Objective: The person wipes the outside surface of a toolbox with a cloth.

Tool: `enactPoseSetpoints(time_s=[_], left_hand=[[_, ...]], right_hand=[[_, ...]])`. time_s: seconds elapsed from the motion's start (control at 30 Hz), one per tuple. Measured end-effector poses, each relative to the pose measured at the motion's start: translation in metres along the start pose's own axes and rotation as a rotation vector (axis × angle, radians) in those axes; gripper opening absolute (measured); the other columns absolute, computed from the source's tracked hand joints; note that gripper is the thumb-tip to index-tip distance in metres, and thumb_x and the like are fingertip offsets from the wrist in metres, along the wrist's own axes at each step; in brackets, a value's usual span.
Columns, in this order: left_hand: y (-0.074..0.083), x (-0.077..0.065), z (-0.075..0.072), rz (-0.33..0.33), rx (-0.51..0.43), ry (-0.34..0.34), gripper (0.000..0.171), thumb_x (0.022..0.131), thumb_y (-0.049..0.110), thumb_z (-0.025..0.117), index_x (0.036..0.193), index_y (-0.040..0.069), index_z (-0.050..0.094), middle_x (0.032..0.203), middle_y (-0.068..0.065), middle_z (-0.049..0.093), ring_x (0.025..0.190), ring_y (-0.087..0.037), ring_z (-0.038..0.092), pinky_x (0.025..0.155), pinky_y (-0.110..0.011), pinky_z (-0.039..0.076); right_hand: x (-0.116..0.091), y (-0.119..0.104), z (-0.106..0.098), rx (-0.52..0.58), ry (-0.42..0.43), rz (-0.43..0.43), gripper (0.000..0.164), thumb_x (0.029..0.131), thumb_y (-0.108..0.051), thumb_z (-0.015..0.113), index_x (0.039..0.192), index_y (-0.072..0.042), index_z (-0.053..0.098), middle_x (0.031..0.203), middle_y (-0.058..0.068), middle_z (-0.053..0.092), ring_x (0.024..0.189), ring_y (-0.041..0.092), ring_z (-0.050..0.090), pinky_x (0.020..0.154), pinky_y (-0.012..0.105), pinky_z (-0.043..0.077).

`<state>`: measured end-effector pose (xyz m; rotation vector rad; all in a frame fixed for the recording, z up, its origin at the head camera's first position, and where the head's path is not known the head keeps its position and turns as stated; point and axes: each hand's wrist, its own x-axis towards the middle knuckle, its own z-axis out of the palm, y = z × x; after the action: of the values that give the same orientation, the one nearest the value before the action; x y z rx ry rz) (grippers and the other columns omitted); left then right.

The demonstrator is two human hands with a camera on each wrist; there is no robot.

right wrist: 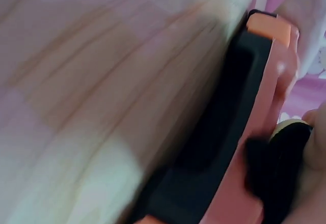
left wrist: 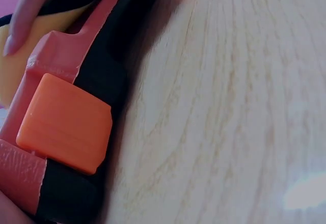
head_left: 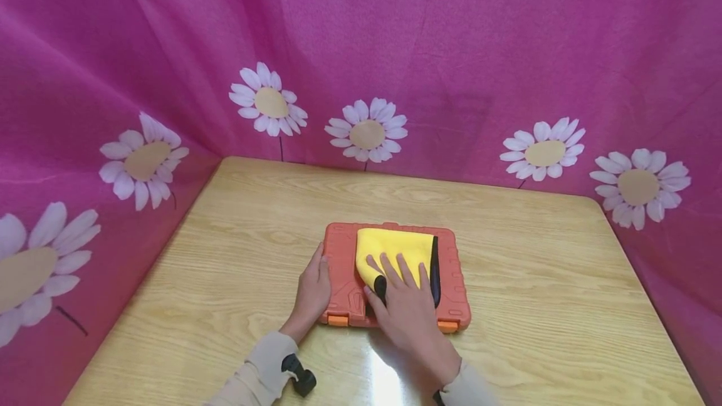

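A red plastic case (head_left: 340,249) with a black lower half and orange latches (left wrist: 66,124) lies closed on the wooden table. On its lid is a folded yellow cloth (head_left: 395,242) with black edging. My right hand (head_left: 407,309) rests on the cloth, palm down with fingers spread. At the case's left side, my left hand (head_left: 313,287) holds the edge, its thumb near the top rim and its other fingers partly hidden. In the right wrist view, the cloth's black edge (right wrist: 285,168) bulges beside the right hand, over the lid's front.
The light wooden table (head_left: 541,287) extends around the case. Pink fabric (head_left: 451,49) printed with white daisies hangs behind the table and along both sides. A black strap piece (head_left: 299,376) hangs at the left sleeve.
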<state>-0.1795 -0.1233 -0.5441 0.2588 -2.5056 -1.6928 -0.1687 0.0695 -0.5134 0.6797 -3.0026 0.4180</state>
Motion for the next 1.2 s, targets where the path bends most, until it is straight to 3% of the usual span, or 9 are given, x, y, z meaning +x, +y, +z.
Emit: enactPoseSetpoints(time_s=[0.4,0.73,1.0,1.2], left_hand=[[-0.001,0.001,-0.003,0.000,-0.004,0.015,0.049,0.111,0.018,0.028,0.155,-0.004,0.027,0.157,-0.021,0.033,0.145,-0.036,0.027,0.117,-0.049,0.023],[0.000,0.002,-0.006,-0.033,-0.012,0.029,0.049,0.111,0.020,0.028,0.155,-0.001,0.028,0.157,-0.019,0.034,0.145,-0.035,0.028,0.117,-0.050,0.023],[-0.003,0.001,-0.001,-0.050,-0.075,0.006,0.049,0.111,0.021,0.028,0.156,0.001,0.027,0.159,-0.016,0.032,0.147,-0.031,0.025,0.118,-0.047,0.022],[-0.002,0.001,0.001,-0.043,-0.080,0.020,0.049,0.111,0.020,0.028,0.156,0.001,0.029,0.158,-0.016,0.033,0.146,-0.031,0.026,0.118,-0.047,0.022]], right_hand=[[-0.019,0.044,-0.010,0.008,0.082,0.041,0.054,0.104,-0.045,0.045,0.155,-0.027,0.040,0.157,0.006,0.038,0.148,0.034,0.022,0.116,0.063,0.008],[-0.027,0.061,-0.013,0.008,0.112,0.086,0.054,0.105,-0.047,0.042,0.154,-0.027,0.042,0.157,0.006,0.038,0.149,0.033,0.020,0.115,0.064,0.007],[-0.028,0.048,-0.016,0.065,0.091,0.106,0.055,0.103,-0.044,0.048,0.156,-0.028,0.038,0.157,0.008,0.039,0.148,0.036,0.021,0.115,0.065,0.001],[-0.024,0.014,-0.012,0.204,0.068,0.013,0.053,0.105,-0.042,0.047,0.156,-0.030,0.038,0.156,0.003,0.039,0.148,0.034,0.023,0.116,0.061,0.002]])
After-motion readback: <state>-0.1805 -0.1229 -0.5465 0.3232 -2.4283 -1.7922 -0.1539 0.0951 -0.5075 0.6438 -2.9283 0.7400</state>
